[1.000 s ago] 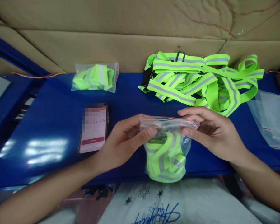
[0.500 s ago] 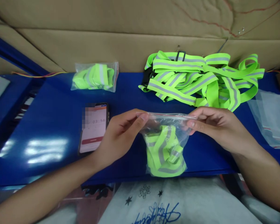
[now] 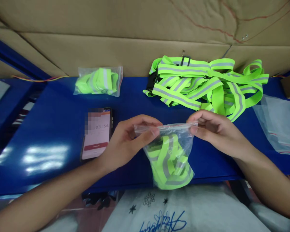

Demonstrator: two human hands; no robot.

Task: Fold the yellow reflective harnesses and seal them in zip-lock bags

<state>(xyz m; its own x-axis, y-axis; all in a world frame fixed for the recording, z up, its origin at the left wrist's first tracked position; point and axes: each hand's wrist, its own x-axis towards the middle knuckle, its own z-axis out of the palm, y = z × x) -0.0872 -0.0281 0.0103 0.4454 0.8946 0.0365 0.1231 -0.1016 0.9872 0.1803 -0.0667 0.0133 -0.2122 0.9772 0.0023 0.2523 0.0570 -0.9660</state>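
Nearest me, the clear zip bag [image 3: 169, 151] hung just over the front edge of the blue table [image 3: 50, 129], stuffed w/ a folded neon-green reflective strap [image 3: 170, 175]; left hand [image 3: 128, 141] pinched 1 end of the top seal, right hand [image 3: 215, 130] the other. It looked light, soft, crinkly, prob. slippery; the stiffer zip strip seemed the best hold. Beyond lay a phone [image 3: 96, 133]; then a 2nd packed bag [image 3: 98, 80], a tangled strap pile [image 3: 207, 83], flat empty bags [image 3: 277, 125]; cardboard [image 3: 135, 32] behind.
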